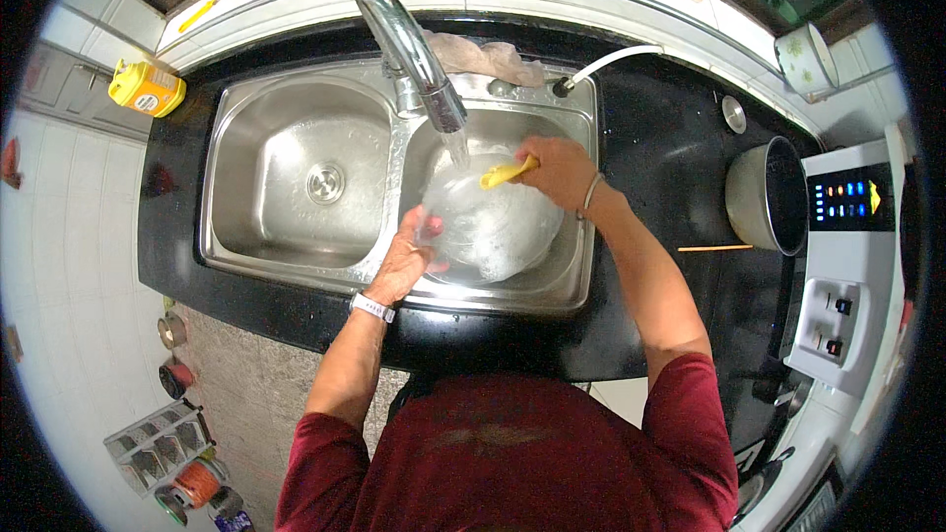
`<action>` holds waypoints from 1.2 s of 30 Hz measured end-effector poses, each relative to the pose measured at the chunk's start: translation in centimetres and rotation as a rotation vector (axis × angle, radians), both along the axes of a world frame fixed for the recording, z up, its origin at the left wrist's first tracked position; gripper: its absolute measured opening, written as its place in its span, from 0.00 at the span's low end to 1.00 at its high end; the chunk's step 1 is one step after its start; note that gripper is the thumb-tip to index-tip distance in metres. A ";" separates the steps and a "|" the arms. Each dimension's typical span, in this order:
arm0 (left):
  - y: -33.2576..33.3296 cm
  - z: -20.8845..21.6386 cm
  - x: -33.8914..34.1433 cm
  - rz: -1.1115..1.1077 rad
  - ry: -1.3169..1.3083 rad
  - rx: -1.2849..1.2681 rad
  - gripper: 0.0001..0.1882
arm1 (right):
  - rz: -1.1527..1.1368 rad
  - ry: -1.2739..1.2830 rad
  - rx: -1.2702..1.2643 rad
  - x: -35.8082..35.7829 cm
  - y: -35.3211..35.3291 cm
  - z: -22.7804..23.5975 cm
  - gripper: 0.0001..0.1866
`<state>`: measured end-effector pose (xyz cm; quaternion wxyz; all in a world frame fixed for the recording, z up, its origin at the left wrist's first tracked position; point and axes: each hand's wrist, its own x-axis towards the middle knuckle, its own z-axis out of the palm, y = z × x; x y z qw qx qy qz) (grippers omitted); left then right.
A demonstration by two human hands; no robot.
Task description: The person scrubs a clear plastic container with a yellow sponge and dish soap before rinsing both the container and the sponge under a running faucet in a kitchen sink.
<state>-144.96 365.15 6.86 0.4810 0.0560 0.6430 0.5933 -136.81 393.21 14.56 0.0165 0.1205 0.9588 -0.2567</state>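
Note:
Over the right basin of the steel sink (379,281), a clear round bowl (498,222) is tilted under the tap, wet and with some suds near its lower part. My left hand (406,254) grips the bowl's left rim, fingers partly seen through the clear wall. In my right hand (560,169) is a thin yellow sponge (506,173), pinched above the bowl's far side. Water runs from the chrome tap (412,54) onto the bowl beside the sponge.
The left basin (296,222) has a drain strainer (326,183). A crumpled cloth (483,56) lies behind the tap, beside a white hose (616,59). A yellow bottle (146,89) stands at the far left corner. On the right counter are a metal pot (754,197) and a thin stick (714,248).

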 end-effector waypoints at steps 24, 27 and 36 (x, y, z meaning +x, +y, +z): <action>2.5 3.7 4.4 0.293 -0.383 0.193 0.47 | 0.027 0.349 0.296 -4.6 -6.3 -10.8 0.07; 1.3 2.5 2.9 0.350 -0.289 0.234 0.49 | 0.060 -0.002 0.401 -1.9 -4.1 -11.1 0.07; 0.4 -0.2 2.4 0.325 -0.493 0.195 0.47 | 0.416 -0.328 -0.074 1.6 -6.9 -10.2 0.11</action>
